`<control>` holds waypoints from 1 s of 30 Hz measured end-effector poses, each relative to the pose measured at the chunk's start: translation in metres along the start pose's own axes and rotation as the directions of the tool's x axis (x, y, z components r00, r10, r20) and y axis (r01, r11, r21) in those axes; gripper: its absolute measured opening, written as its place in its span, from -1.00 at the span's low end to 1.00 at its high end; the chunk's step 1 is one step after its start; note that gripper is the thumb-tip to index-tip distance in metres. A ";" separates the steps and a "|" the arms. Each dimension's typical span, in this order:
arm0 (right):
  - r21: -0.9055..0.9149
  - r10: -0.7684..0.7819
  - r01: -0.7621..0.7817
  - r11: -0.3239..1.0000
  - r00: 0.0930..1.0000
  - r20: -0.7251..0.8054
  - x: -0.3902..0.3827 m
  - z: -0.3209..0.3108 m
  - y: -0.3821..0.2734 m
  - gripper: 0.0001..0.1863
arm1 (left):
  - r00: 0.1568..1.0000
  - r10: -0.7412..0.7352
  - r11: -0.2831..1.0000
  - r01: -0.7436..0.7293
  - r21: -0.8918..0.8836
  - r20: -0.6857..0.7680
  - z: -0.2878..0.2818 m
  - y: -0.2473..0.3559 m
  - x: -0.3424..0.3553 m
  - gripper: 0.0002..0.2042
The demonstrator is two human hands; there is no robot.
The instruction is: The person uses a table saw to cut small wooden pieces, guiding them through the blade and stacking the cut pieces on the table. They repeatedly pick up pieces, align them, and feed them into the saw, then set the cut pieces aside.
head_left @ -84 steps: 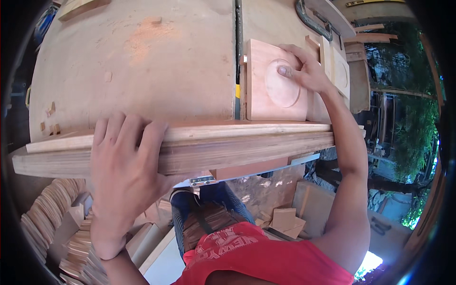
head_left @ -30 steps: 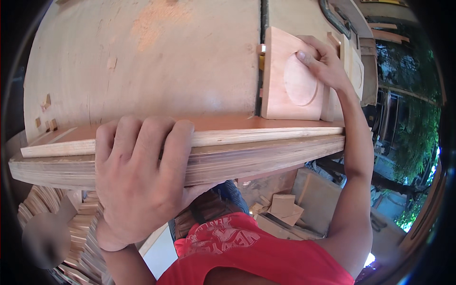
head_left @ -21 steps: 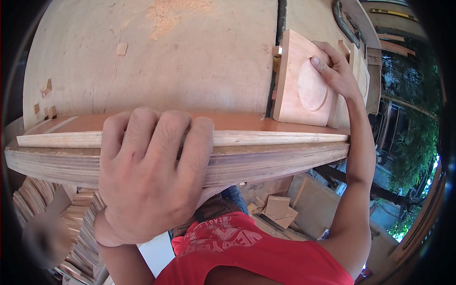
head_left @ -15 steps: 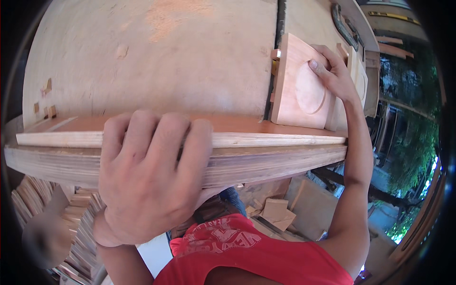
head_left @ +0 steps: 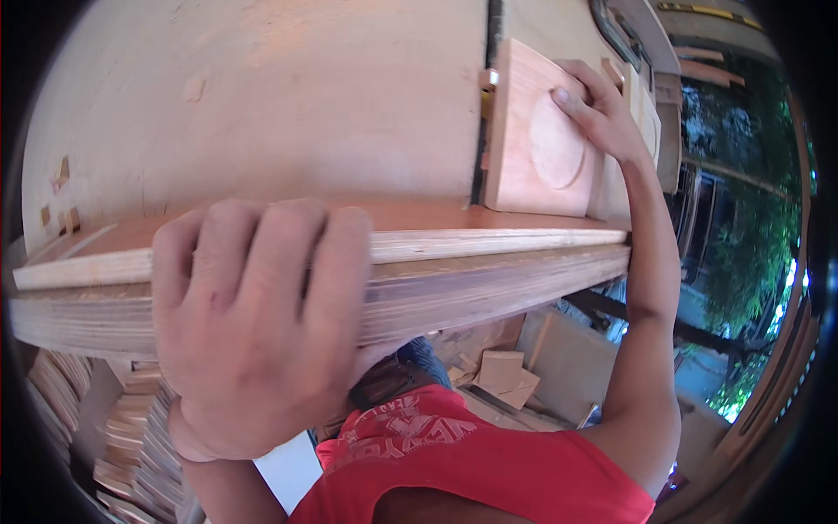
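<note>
My left hand (head_left: 257, 323) is curled over the front edge of the workbench (head_left: 497, 284), its fingers on top and part of the thumb showing beneath. At the right of the bench, my right hand (head_left: 604, 118) grips a square wooden board (head_left: 515, 166) by its far right edge. That board is pale, with a shallow round recess in its face. My right thumb lies on the face by the recess, while the other fingers go partly out of sight behind the edge. Another pale board (head_left: 642, 118) stands just to the right, partly hidden by my hand.
Small wood blocks (head_left: 68, 218) lie at the bench's left end. A dark clamp (head_left: 615, 35) is at the far right, and a dark strip (head_left: 480, 157) runs beside the held board. Below are stacked wood strips (head_left: 131, 428) and offcuts (head_left: 506, 375).
The view has tilted and shifted a little, so the bench and boards sit slightly further left. Both hands keep the same holds.
</note>
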State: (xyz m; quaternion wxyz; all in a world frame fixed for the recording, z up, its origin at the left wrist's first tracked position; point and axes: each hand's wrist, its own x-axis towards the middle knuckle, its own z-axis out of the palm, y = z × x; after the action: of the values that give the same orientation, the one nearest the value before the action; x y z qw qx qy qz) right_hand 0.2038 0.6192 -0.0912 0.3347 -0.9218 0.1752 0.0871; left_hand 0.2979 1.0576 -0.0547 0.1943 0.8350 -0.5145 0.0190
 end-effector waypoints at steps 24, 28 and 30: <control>0.012 0.046 -0.047 0.999 0.998 0.052 -0.003 -0.004 -0.009 -0.55 | 1.000 0.007 1.000 -0.008 0.027 0.030 -0.005 0.002 0.002 -0.26; 0.097 0.042 -0.049 0.994 0.996 0.077 0.000 0.003 -0.005 -0.55 | 0.997 0.008 1.000 -0.010 0.029 0.070 -0.001 -0.003 0.005 -0.27; 0.091 0.034 -0.040 0.995 0.997 0.068 -0.002 0.004 -0.004 -0.56 | 0.998 -0.005 1.000 0.004 0.024 0.068 -0.004 0.001 0.002 -0.27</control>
State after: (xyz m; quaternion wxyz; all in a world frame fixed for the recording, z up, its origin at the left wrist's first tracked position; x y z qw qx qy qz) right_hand 0.2033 0.6251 -0.0910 0.3811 -0.8985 0.1849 0.1157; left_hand 0.2984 1.0571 -0.0501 0.1666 0.8386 -0.5186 -0.0036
